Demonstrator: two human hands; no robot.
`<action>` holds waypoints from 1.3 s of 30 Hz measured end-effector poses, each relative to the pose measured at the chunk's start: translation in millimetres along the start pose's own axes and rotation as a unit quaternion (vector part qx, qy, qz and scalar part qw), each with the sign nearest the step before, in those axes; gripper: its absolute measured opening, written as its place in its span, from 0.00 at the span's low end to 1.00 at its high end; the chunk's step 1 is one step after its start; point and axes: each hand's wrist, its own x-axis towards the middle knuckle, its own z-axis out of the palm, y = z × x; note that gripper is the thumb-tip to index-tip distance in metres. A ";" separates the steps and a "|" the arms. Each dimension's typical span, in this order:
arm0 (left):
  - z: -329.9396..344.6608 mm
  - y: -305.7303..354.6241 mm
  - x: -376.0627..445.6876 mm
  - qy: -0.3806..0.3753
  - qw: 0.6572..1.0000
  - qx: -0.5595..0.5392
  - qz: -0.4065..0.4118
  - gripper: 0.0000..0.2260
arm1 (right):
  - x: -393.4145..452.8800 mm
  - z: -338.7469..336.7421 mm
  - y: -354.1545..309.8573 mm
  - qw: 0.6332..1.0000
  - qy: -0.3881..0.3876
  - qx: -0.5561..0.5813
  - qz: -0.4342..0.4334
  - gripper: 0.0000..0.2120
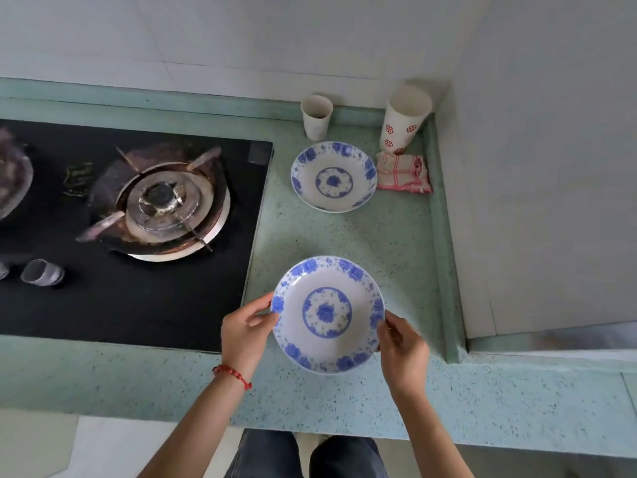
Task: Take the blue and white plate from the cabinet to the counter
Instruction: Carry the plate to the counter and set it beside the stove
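A blue and white plate (327,313) with a floral rim and centre medallion is held level over the green speckled counter (396,250), near its front edge. My left hand (246,327) grips the plate's left rim, thumb on top. My right hand (401,348) grips the right rim the same way. Whether the plate touches the counter, I cannot tell. A second, matching blue and white plate (333,176) rests on the counter further back. No cabinet is in view.
A black gas hob (131,208) with a burner fills the left. A plain paper cup (316,116), a taller cup with red marks (403,119) and a folded red-checked cloth (403,174) stand at the back right corner. A wall bounds the right side.
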 end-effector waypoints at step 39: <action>31.9 5.4 89.1 -0.015 0.999 0.039 0.004 0.16 | 86.3 34.3 -17.1 1.000 0.011 -0.011 0.011 0.08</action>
